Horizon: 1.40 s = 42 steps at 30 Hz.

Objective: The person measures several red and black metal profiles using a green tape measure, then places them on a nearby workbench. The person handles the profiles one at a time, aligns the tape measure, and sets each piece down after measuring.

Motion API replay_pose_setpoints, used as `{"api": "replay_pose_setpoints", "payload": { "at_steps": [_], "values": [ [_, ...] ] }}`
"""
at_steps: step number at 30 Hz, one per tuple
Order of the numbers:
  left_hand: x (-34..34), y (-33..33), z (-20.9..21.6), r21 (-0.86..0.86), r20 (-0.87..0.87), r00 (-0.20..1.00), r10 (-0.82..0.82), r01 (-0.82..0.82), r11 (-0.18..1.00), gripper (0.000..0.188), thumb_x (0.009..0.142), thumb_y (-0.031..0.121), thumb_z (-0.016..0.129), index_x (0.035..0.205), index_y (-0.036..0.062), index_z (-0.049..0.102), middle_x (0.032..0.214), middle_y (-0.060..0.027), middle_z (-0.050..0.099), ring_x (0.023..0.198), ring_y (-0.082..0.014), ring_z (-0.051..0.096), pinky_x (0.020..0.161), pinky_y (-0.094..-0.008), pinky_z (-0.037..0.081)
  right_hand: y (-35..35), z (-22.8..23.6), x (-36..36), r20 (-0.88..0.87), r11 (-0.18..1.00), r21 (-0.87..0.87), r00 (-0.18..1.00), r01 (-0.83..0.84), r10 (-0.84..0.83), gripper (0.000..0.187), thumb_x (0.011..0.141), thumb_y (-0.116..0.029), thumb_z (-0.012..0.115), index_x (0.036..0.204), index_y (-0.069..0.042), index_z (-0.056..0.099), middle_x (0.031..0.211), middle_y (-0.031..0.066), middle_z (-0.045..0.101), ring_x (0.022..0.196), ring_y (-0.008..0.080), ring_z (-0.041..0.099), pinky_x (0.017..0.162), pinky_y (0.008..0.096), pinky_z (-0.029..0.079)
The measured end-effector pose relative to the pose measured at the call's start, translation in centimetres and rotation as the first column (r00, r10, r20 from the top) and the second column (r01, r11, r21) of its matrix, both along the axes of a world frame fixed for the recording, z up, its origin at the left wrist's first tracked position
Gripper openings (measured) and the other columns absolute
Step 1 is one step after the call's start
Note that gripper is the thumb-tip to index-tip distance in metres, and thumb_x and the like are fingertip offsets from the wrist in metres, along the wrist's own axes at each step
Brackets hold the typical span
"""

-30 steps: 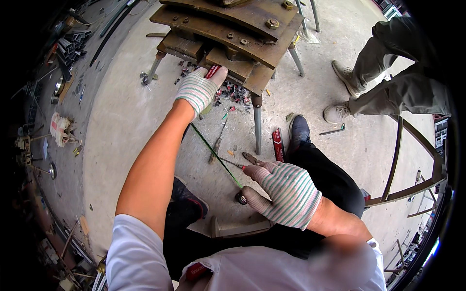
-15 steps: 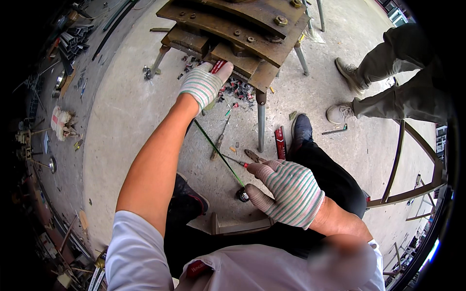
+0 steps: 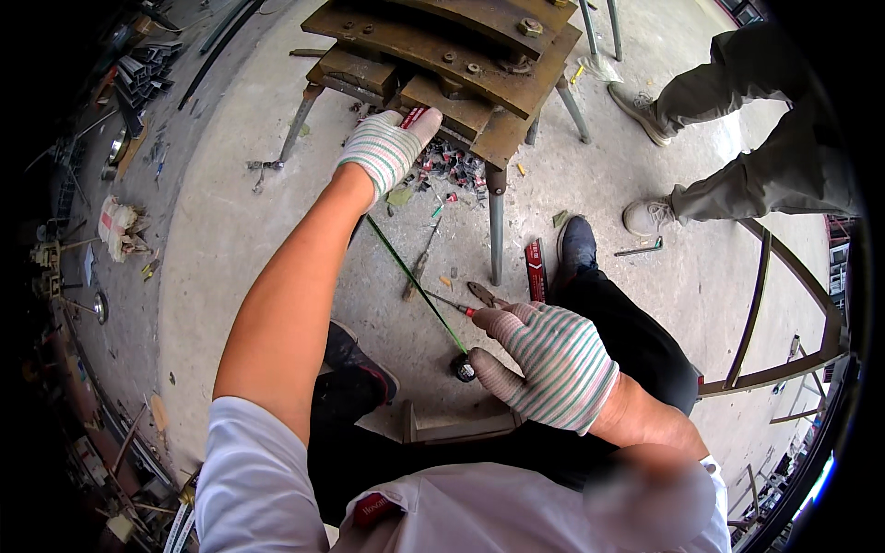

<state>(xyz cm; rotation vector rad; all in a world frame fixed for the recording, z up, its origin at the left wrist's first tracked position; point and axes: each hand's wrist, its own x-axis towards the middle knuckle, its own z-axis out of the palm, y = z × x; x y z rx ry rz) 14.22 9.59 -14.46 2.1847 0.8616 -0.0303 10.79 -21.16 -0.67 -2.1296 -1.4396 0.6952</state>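
My left hand (image 3: pixel 383 152), in a striped knit glove, grips a red printed piece (image 3: pixel 414 118) at the front edge of a brown steel fixture (image 3: pixel 442 60). Most of the piece is hidden by the fingers and the fixture. My right hand (image 3: pixel 558 364), gloved alike, is low above my right leg with thumb and fingers apart. At its fingertips in the picture is a red-handled screwdriver (image 3: pixel 454 303), partly covered by the hand. Pliers (image 3: pixel 483 294) lie just beyond. Near the thumb is a black tape measure (image 3: pixel 463 367) with its green blade (image 3: pixel 406 274) drawn out toward my left wrist.
Red and black offcuts (image 3: pixel 454 170) litter the floor under the fixture, which stands on metal legs (image 3: pixel 497 230). A red bar (image 3: pixel 536 269) lies by my right shoe (image 3: pixel 576 244). Another person's legs (image 3: pixel 737 138) stand at right, near a curved metal frame (image 3: pixel 756 373).
My left hand stays on the red piece at the fixture. The view has shifted slightly, and the other person's far foot has moved a little left. My right hand looks unchanged.
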Motion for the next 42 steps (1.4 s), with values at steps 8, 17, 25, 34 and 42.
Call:
{"api": "replay_pose_setpoints", "payload": {
  "at_steps": [8,17,25,34,42],
  "values": [
    [0.3,-0.7,2.3,-0.044,-0.051,0.999,0.006,-0.008,0.999,0.08,0.092,0.065,0.062,0.124,-0.0077,0.068,0.12,-0.0263,0.072,0.115,-0.037,0.067,0.103,-0.0425,0.049,-0.2,0.0,-0.3,-0.006,1.0,-0.01,1.0,0.011,-0.012,0.035,0.09,-0.023,0.073,0.116,0.001,0.068,0.089,0.0195,0.07,0.077,0.0379,0.068,0.073,0.0445,0.056],
    [-0.2,-0.4,2.3,-0.04,-0.041,0.999,-0.026,0.024,0.999,0.078,0.091,0.065,0.063,0.124,-0.0058,0.068,0.121,-0.0278,0.071,0.115,-0.0398,0.067,0.101,-0.0436,0.05,-0.1,0.1,-0.6,0.018,1.0,0.012,1.0,0.003,-0.003,0.032,0.092,-0.024,0.07,0.114,0.0,0.067,0.085,0.0185,0.068,0.076,0.0369,0.069,0.07,0.0445,0.056],
    [0.3,-0.4,2.5,-0.11,-0.063,0.998,-0.012,0.005,0.994,0.082,0.091,0.065,0.063,0.132,-0.0053,0.064,0.129,-0.0268,0.068,0.123,-0.0386,0.065,0.106,-0.0422,0.048,-0.3,-0.6,-0.6,0.047,0.999,0.045,0.999,-0.01,0.008,0.035,0.096,-0.031,0.065,0.114,-0.001,0.065,0.083,0.0179,0.065,0.073,0.0363,0.068,0.067,0.0451,0.056],
    [0.1,-0.2,0.1,-0.023,0.041,0.999,0.034,-0.034,0.999,0.075,0.092,0.065,0.061,0.124,-0.0029,0.069,0.121,-0.0267,0.071,0.114,-0.0399,0.067,0.101,-0.0438,0.051,-0.3,-0.5,-0.5,0.044,0.999,0.045,0.999,-0.028,0.026,0.031,0.098,-0.03,0.063,0.11,-0.001,0.063,0.083,0.0191,0.064,0.074,0.0388,0.067,0.068,0.0471,0.056],
    [0.1,-1.4,4.0,-0.189,-0.075,0.997,0.009,-0.023,0.982,0.07,0.092,0.06,0.065,0.122,-0.0027,0.069,0.112,-0.0231,0.074,0.106,-0.034,0.071,0.096,-0.0414,0.053,-0.4,-0.1,-0.4,0.06,1.0,0.013,0.998,0.004,-0.005,0.036,0.095,-0.03,0.067,0.115,0.0,0.066,0.096,0.0234,0.07,0.081,0.0396,0.07,0.075,0.0455,0.058]
  ]
}}
